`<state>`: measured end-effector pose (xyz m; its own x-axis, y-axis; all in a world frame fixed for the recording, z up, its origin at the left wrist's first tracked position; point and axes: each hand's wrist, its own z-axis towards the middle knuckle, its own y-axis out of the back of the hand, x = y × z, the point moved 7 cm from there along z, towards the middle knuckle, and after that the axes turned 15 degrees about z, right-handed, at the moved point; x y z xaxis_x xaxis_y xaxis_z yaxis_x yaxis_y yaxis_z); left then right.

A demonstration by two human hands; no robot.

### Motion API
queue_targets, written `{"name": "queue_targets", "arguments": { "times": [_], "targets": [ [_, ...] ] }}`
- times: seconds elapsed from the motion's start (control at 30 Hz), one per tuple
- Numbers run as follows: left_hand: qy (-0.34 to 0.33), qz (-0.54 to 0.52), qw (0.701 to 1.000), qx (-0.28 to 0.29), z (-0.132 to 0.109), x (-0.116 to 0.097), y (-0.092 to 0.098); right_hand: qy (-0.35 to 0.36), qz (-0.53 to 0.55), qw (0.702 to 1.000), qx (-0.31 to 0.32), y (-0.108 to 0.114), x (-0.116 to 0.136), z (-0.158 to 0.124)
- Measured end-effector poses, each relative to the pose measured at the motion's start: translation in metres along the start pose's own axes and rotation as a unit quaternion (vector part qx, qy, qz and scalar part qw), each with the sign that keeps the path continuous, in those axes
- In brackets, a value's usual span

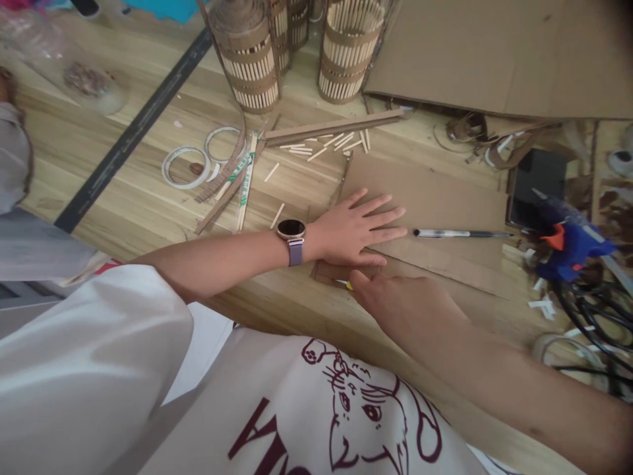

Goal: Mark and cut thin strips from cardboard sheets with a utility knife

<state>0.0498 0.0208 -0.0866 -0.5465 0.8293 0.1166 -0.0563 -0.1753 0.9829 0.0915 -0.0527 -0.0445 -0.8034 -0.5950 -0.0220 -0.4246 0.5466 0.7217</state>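
My left hand (351,227), with a watch (291,231) on its wrist, lies flat with fingers spread on a brown cardboard sheet (445,191). Just below it, my right hand (390,297) is closed around a small yellow utility knife (349,285). Only the knife's tip and a bit of yellow show; the rest is hidden in the hand. The blade points left over a cardboard strip (326,272) by the sheet's lower edge. A black pen (459,233) rests on the sheet, right of my left fingertips.
Round stick-and-cardboard holders (349,56) stand at the back. Tape rolls (185,167), loose sticks (299,150) and a long black ruler (138,125) lie on the left. At right are a blue glue gun (576,241), a phone (537,188) and black cable (598,310). Another person's sleeve (12,158) shows far left.
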Motion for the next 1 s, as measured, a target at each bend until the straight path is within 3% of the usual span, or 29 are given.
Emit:
{"name": "queue_targets", "arguments": {
  "times": [0.33, 0.67, 0.87, 1.0],
  "targets": [
    [0.001, -0.007, 1.000, 0.028, 0.001, 0.001, 0.000, -0.009, 0.018, 1.000, 0.016, -0.010, -0.011, -0.007],
    [-0.006, -0.003, 1.000, 0.005, 0.000, -0.002, 0.000, -0.006, 0.012, 1.000, -0.017, -0.024, -0.027, -0.016],
    [-0.003, 0.002, 1.000, 0.023, 0.000, -0.002, 0.002, 0.001, 0.009, 1.000, -0.026, -0.028, -0.034, -0.017],
    [0.000, -0.008, 1.000, 0.009, -0.001, -0.002, 0.005, -0.012, 0.008, 0.999, -0.041, -0.038, -0.050, -0.024]
  ]
}}
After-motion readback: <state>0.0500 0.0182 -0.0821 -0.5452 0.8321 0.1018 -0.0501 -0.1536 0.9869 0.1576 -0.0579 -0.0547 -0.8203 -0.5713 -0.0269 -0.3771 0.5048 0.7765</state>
